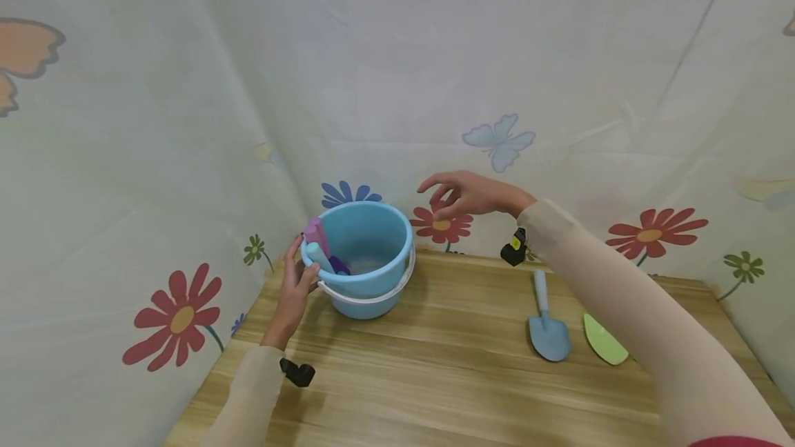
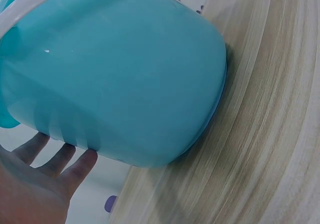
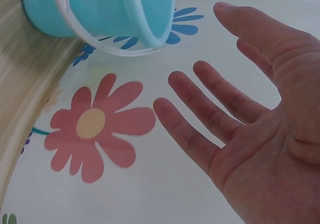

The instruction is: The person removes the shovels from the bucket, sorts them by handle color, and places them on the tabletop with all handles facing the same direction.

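Observation:
A light blue bucket [image 1: 366,288] with a white handle [image 1: 366,301] stands upright at the back left of the wooden table. My left hand [image 1: 297,295] rests against the bucket's left side, thumb close to the rim. Straight fingertips [image 2: 82,164] touch the outer wall in the left wrist view. Inside the bucket, a pink handle [image 1: 315,232] and a light teal handle [image 1: 319,257] lean on the left rim, with a purple piece [image 1: 339,265] lower down. My right hand [image 1: 475,193] hovers in the air right of the bucket, fingers loosely bent and holding nothing.
Right of the bucket on the table lies a blue-grey toy shovel [image 1: 549,338]. A green leaf-shaped piece [image 1: 604,340] beside it is partly hidden by my right forearm. A flowered cloth [image 1: 385,74] hangs behind the table [image 1: 435,378] and along its sides.

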`<action>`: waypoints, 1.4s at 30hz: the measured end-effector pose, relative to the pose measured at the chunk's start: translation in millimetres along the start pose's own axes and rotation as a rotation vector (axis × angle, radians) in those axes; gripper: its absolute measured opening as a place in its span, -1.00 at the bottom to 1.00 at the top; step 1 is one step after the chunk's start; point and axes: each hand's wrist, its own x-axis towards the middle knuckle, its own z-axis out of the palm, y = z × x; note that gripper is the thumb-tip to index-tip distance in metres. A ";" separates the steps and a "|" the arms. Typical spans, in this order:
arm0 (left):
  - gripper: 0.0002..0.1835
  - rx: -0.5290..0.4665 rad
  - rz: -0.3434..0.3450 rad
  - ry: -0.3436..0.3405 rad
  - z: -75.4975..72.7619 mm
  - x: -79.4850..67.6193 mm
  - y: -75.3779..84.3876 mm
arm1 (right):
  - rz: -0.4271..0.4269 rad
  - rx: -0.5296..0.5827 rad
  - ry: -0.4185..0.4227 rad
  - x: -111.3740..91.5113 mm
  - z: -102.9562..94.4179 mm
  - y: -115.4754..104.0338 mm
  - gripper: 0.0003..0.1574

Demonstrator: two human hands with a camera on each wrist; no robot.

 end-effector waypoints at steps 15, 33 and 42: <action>-0.24 -0.002 0.009 -0.001 4.4 1.3 1.1 | -0.010 0.036 -0.041 40.1 10.4 -16.0 -0.28; -0.25 0.010 0.009 0.001 5.3 2.1 4.6 | -0.049 0.125 -0.115 84.5 36.0 -31.1 -0.24; -0.25 -0.005 0.001 0.006 4.8 0.1 5.9 | -0.071 0.166 -0.135 107.1 59.7 -42.3 -0.34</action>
